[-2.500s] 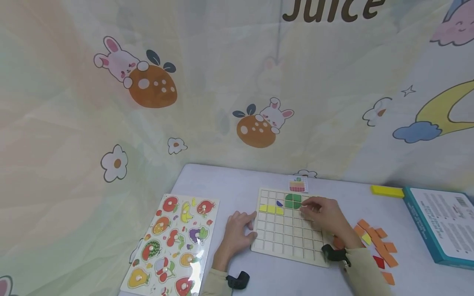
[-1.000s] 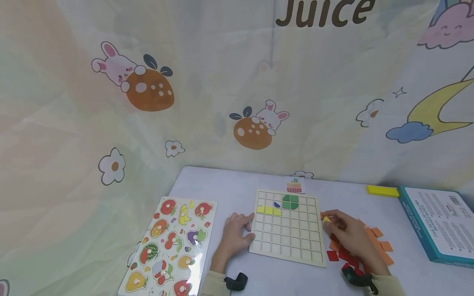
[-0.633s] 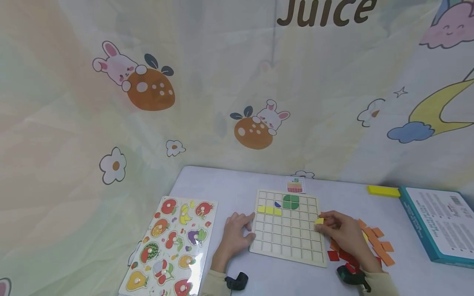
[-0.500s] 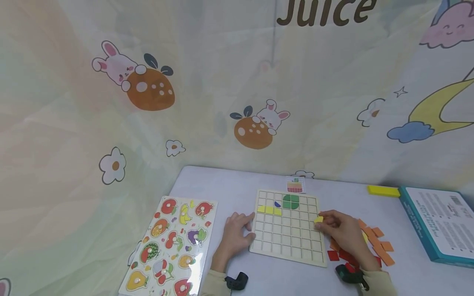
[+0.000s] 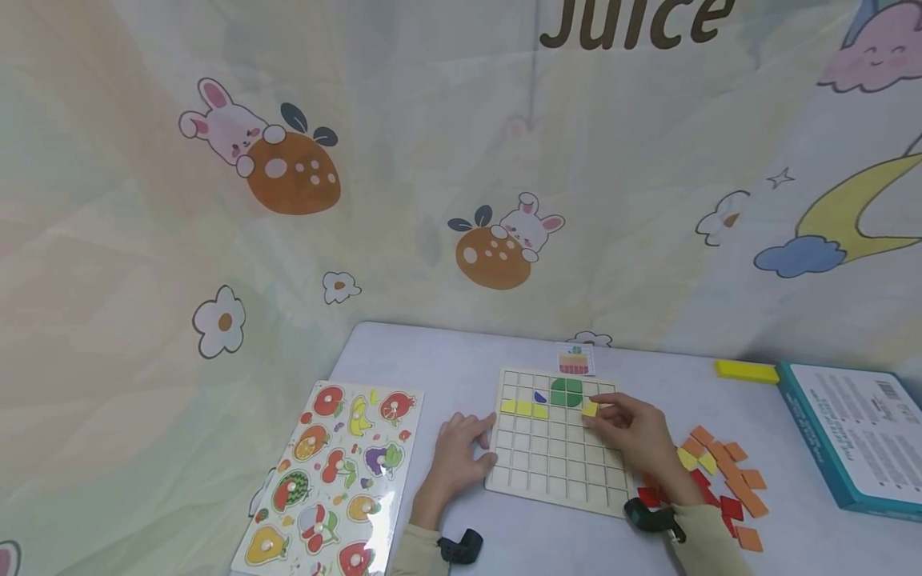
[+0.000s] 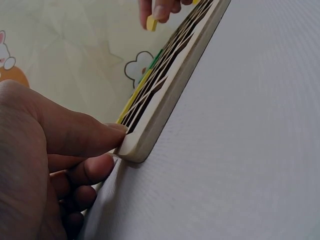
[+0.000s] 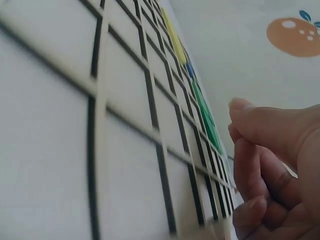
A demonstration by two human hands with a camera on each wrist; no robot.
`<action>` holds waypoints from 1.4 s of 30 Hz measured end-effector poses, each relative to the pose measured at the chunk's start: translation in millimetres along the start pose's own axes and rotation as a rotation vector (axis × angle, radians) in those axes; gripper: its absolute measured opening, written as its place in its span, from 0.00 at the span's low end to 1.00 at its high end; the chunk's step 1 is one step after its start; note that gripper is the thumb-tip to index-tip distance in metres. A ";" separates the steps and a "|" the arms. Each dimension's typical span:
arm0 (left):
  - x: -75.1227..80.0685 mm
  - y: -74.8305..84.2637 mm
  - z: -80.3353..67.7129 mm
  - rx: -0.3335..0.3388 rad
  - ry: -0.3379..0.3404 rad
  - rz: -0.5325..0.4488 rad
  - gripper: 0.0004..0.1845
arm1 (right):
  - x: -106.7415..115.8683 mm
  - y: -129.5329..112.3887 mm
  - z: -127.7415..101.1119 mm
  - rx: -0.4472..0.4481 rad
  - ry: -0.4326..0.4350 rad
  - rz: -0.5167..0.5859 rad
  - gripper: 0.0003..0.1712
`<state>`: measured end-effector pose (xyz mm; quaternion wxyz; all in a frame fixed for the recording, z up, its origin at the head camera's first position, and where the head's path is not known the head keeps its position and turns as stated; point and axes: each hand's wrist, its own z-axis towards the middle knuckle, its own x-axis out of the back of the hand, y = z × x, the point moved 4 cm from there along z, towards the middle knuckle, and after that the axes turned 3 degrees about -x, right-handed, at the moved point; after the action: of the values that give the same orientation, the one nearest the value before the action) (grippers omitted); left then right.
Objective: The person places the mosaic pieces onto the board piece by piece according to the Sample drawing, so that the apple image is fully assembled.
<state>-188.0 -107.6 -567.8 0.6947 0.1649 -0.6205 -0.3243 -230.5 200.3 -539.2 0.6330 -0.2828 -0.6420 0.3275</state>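
On the pale table (image 5: 446,360), a wooden grid board (image 5: 547,472) lies flat between 2 hands. The right hand (image 5: 634,436) reaches over the board's far right part and pinches a small yellow square tile (image 5: 589,409) between thumb and fingertips, holding it just above the second row, right of the green pieces (image 5: 567,392). From the left wrist view the same tile (image 6: 151,22) hangs from the fingertips a little clear of the board (image 6: 175,85). The left hand (image 5: 461,452) rests at the board's left edge, its curled fingers (image 6: 95,137) pressing against the near corner and gripping the rim. Already seated in the grid are 3 yellow tiles (image 5: 524,408) in a row at the left, and a small blue piece (image 5: 540,397) beside the green ones. A loose heap of orange, red and yellow tiles (image 5: 723,480) lies on the table right of the board. A small pattern card (image 5: 574,359) sits just beyond the board's far edge. A fruit peg puzzle (image 5: 331,480) lies at the left, a teal box (image 5: 850,436) and a yellow block (image 5: 746,371) at the right.
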 end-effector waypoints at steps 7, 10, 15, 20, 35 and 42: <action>1.4 0.7 0.0 -0.001 0.000 -0.008 0.34 | -21.9 -9.6 12.2 0.035 -0.059 -0.058 0.21; 2.0 1.4 0.0 -0.004 0.006 -0.021 0.34 | -28.5 -13.4 17.3 0.058 -0.071 -0.073 0.20; 1.5 2.1 0.2 0.005 -0.001 -0.023 0.34 | -34.8 -16.5 22.5 0.061 -0.089 -0.083 0.19; 2.7 3.4 -0.2 0.007 -0.001 -0.015 0.34 | -36.8 -19.1 23.8 0.052 -0.103 -0.110 0.19; 1.4 2.3 0.2 0.005 0.009 -0.011 0.34 | -36.0 -15.8 24.1 0.026 -0.075 -0.100 0.14; 1.2 2.0 -0.3 0.006 0.015 -0.013 0.33 | -38.2 -16.8 22.7 0.057 -0.060 -0.117 0.11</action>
<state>-187.2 -107.0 -565.7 0.6968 0.1733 -0.6151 -0.3257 -250.9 158.7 -549.7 0.6393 -0.2165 -0.6665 0.3165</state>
